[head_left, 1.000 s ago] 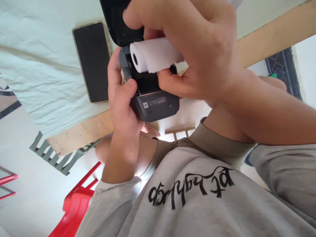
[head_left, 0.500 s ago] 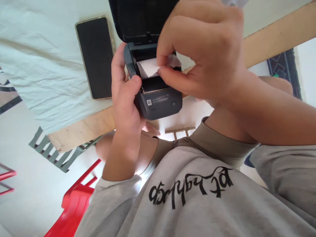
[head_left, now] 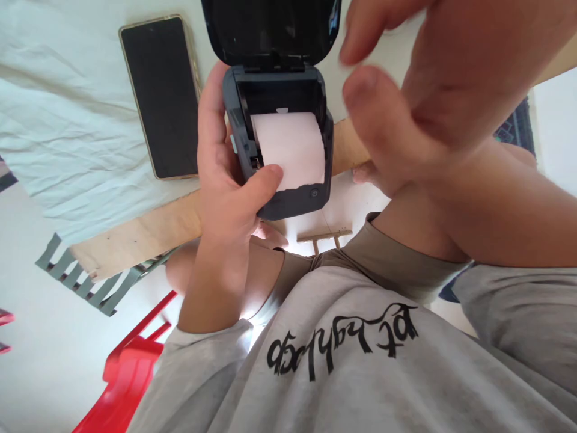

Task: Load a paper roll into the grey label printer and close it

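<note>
Evidently, the loose end of the white paper roll point(head_left: 293, 147) is being pinned over the front of the dark grey, round-cornered plastic printer point(head_left: 288, 208); the roll is seated in the printer's compartment, and its ragged end is laid just short of the round power button point(head_left: 314, 193); the printer is held up near the pale wooden table edge point(head_left: 139, 231) by the left hand point(head_left: 229, 201), whose fingers are wrapped around its side and whose thumb is pressed on one side of the paper; nothing is seen to be held by the right hand point(head_left: 444, 99), which is poised beside the printer, its thumb and forefinger spread apart; the glossy black lid point(head_left: 273, 30) is tilted back on its hinge; for good work, light, steady thumb pressure should be kept, so that the strip is not dragged askew; its sides should be squared with the compartment walls, since a crooked feed would probably be creased or jammed; the lid should be lowered evenly, pressed near its middle, and the thumb should be slid clear before the edges are met
</note>
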`<state>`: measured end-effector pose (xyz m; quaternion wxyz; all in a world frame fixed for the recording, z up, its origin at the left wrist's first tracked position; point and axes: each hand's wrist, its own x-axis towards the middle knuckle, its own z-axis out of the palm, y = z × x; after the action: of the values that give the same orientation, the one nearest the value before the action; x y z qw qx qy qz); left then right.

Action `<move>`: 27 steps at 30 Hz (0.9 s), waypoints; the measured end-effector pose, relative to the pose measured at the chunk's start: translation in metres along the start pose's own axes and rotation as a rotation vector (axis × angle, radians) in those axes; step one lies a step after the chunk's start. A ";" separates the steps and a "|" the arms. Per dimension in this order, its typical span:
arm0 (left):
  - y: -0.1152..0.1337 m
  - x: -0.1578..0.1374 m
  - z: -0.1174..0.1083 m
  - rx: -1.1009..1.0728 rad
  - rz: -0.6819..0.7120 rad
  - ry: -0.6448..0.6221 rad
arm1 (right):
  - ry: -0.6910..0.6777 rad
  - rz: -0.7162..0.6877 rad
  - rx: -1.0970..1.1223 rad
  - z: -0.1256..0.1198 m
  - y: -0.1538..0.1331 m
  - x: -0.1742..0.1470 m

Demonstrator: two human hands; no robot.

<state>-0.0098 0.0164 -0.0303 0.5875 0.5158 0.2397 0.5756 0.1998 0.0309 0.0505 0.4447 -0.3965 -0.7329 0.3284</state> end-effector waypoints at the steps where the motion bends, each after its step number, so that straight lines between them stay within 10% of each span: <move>1: 0.000 0.001 -0.001 0.001 0.010 -0.014 | 0.065 -0.019 -0.020 -0.002 0.004 -0.002; 10: 0.007 -0.001 0.003 0.067 0.052 -0.083 | 0.018 -0.271 -0.495 -0.008 0.022 0.004; 27: 0.006 -0.004 -0.004 0.059 -0.060 -0.051 | -0.441 -0.289 -0.339 0.002 0.002 0.009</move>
<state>-0.0166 0.0129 -0.0277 0.5948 0.5402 0.2568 0.5371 0.1957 0.0393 0.0515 0.2449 -0.2759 -0.9048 0.2129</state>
